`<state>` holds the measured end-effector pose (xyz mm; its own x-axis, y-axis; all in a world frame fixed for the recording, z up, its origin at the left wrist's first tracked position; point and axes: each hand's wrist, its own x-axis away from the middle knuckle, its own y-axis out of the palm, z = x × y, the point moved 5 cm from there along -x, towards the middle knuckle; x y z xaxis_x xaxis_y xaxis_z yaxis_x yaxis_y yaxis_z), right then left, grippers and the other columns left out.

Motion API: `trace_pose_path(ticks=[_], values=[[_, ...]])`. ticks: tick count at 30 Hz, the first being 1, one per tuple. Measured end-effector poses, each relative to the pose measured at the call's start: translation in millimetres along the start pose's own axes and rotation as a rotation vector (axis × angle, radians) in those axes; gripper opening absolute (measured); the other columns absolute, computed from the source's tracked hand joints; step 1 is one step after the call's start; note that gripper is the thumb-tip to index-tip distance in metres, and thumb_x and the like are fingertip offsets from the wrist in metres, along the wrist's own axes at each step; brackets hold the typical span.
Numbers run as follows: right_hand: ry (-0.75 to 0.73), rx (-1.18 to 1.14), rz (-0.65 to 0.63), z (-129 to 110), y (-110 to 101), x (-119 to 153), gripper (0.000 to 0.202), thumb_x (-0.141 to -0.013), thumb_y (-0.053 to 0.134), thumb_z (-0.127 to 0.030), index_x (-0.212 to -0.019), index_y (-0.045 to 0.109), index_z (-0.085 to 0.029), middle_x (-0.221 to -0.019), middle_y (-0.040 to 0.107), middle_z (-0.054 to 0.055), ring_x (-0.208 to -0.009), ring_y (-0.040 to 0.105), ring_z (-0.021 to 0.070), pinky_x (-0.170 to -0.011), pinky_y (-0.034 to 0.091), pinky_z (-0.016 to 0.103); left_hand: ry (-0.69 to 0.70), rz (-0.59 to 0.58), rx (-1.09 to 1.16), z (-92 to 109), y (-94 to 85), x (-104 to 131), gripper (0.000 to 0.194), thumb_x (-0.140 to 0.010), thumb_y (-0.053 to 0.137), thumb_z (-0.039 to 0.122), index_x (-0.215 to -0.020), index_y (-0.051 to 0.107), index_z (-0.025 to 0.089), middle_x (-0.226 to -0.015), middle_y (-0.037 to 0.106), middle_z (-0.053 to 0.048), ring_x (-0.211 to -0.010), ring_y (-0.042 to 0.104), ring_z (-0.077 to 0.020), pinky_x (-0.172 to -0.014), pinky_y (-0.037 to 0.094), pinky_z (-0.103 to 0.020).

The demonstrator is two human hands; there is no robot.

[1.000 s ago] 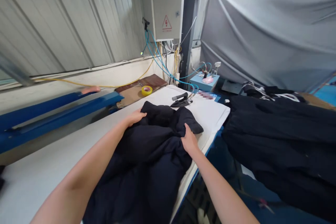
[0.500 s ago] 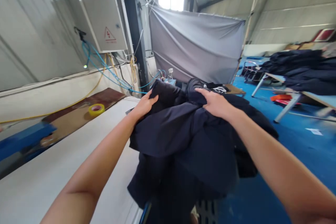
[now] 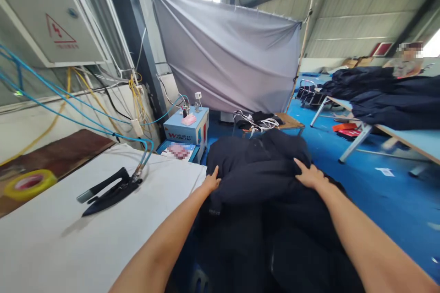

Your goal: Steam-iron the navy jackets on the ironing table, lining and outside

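Note:
A bulky dark navy garment (image 3: 257, 176), probably a jacket, lies bunched over other dark clothing at the right of the white padded table. My left hand (image 3: 211, 181) grips its left edge, thumb up and the other fingers partly hidden by the cloth. On the opposite side my right hand (image 3: 310, 176) holds the garment, some fingertips buried in its folds. Below hangs more dark cloth, whose separate pieces I cannot tell apart. An iron (image 3: 112, 192) with blue hoses rests on the white table (image 3: 137, 238), left of my left hand.
Yellow tape (image 3: 30, 184) lies on a brown board at the left. A blue-topped machine (image 3: 187, 123) stands beyond the table. White cords lie on a small wooden table (image 3: 290, 121). Dark garments (image 3: 388, 96) cover tables at the right, with a person (image 3: 407, 64) behind them.
Both hands have lowered the garment from a raised position onto the dark pile. The view has swung right and down, bringing the iron and the blue-topped machine into full sight.

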<state>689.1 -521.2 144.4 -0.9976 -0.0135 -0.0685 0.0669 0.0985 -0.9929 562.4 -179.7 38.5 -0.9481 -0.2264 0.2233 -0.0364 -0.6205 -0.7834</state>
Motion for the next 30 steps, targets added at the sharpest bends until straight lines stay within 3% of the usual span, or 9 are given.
trace_pose_path(ticks=[3,8,11,16,18,21,25,28,30], values=[[0.120,0.024,-0.111,17.5,48.9,1.5,0.060,-0.076,0.044,-0.036,-0.133,0.028,-0.035,-0.132,0.033,0.015,-0.118,0.032,0.0394,-0.086,0.026,0.057,-0.068,-0.077,-0.076,-5.7,9.4,-7.6,0.055,-0.081,0.040,0.033,-0.133,0.028,0.021,-0.123,0.049,-0.013,-0.114,0.045,-0.0252,-0.093,0.036,-0.037],[0.092,0.023,0.066,8.1,36.8,19.2,0.061,-0.075,0.031,-0.061,-0.132,0.025,-0.041,-0.143,0.010,0.007,-0.123,0.002,0.0489,-0.083,0.007,0.071,-0.003,0.181,-0.059,23.7,-0.6,30.8,0.053,-0.080,0.028,0.055,-0.131,0.025,0.040,-0.146,0.005,0.002,-0.129,0.002,-0.0407,-0.089,0.022,-0.067],[-0.108,0.036,0.123,-2.1,51.1,40.7,0.056,-0.077,0.030,-0.060,-0.130,0.028,-0.043,-0.144,0.006,0.001,-0.124,-0.002,0.0458,-0.085,0.007,0.071,0.041,0.164,-0.158,30.5,41.9,61.2,0.057,-0.077,0.034,0.058,-0.131,0.022,0.045,-0.145,0.000,0.006,-0.125,-0.010,-0.0464,-0.082,0.013,-0.076],[-0.228,0.033,0.222,17.7,117.3,62.4,0.048,-0.083,0.031,-0.040,-0.131,0.029,-0.036,-0.144,0.004,0.004,-0.129,-0.002,0.0347,-0.094,0.011,0.063,0.028,0.251,-0.307,4.0,123.5,77.0,0.072,-0.071,0.047,0.053,-0.134,0.015,0.040,-0.146,-0.004,0.003,-0.124,-0.019,-0.0440,-0.093,0.006,-0.069],[-0.258,0.005,0.303,25.9,141.2,66.2,0.051,-0.081,0.035,-0.036,-0.132,0.028,-0.035,-0.144,0.004,0.005,-0.129,-0.002,0.0351,-0.093,0.012,0.063,0.056,0.301,-0.333,-3.8,143.3,75.8,0.072,-0.069,0.052,0.050,-0.133,0.020,0.040,-0.146,0.000,0.002,-0.123,-0.018,-0.0456,-0.093,0.006,-0.069],[-0.295,-0.022,0.394,30.4,158.8,72.4,0.051,-0.081,0.037,-0.034,-0.131,0.030,-0.035,-0.144,0.005,0.005,-0.128,0.000,0.0369,-0.091,0.015,0.065,0.083,0.410,-0.344,-4.1,149.9,78.0,0.068,-0.069,0.053,0.043,-0.131,0.025,0.041,-0.146,0.007,0.003,-0.124,-0.014,-0.0456,-0.093,0.007,-0.069],[-0.277,0.038,0.293,21.5,133.5,71.6,0.037,-0.080,0.037,-0.037,-0.114,0.052,-0.034,-0.140,0.018,0.004,-0.126,0.005,0.0401,-0.087,0.019,0.067,0.080,0.454,-0.312,9.7,124.5,86.9,0.061,-0.071,0.052,0.038,-0.128,0.032,0.041,-0.145,0.014,0.003,-0.126,-0.009,-0.0434,-0.091,0.009,-0.070],[-0.232,0.047,0.280,-3.0,78.9,53.2,0.028,-0.077,0.041,-0.038,-0.090,0.063,-0.028,-0.135,0.031,0.006,-0.123,0.011,0.0443,-0.083,0.019,0.069,0.083,0.476,-0.277,30.9,89.2,89.2,0.048,-0.073,0.051,0.033,-0.120,0.046,0.039,-0.143,0.020,0.004,-0.127,-0.006,-0.0430,-0.088,0.004,-0.073],[-0.303,-0.018,0.306,-33.8,44.2,31.5,0.027,-0.080,0.038,-0.033,-0.087,0.062,-0.022,-0.126,0.041,0.010,-0.120,0.027,0.0364,-0.090,0.026,0.057,0.125,0.497,-0.253,51.7,67.0,84.9,0.039,-0.074,0.049,0.029,-0.113,0.054,0.034,-0.142,0.022,0.002,-0.129,-0.001,-0.0394,-0.091,0.001,-0.071]])
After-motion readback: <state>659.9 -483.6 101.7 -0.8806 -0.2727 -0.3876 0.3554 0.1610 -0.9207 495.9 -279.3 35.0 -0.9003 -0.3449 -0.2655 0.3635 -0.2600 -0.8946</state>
